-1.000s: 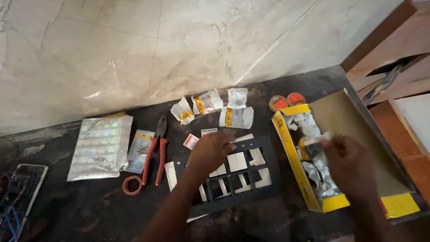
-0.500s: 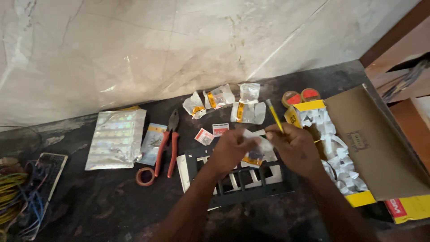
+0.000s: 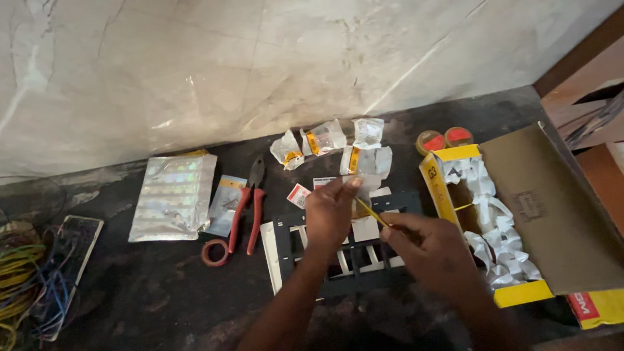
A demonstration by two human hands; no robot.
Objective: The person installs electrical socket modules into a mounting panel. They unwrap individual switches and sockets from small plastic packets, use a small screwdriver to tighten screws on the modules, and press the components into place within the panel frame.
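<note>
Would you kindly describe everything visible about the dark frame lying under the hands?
The dark frame is a flat, plastic-looking rectangular plate with rows of rectangular openings, some showing white pieces. It lies flat on the dark counter, over a white plate edge at its left. The left hand and right hand hover above it, hiding its middle; whether they touch it is unclear.

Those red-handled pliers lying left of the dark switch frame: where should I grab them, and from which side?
Grip the red-handled pliers across both red handles, near their middle, coming from above. They lie flat on the dark counter, dark jaws pointing toward the wall and handles toward you, slightly spread. The small ring of tape sits close to the handle ends, so stay above it.
</note>
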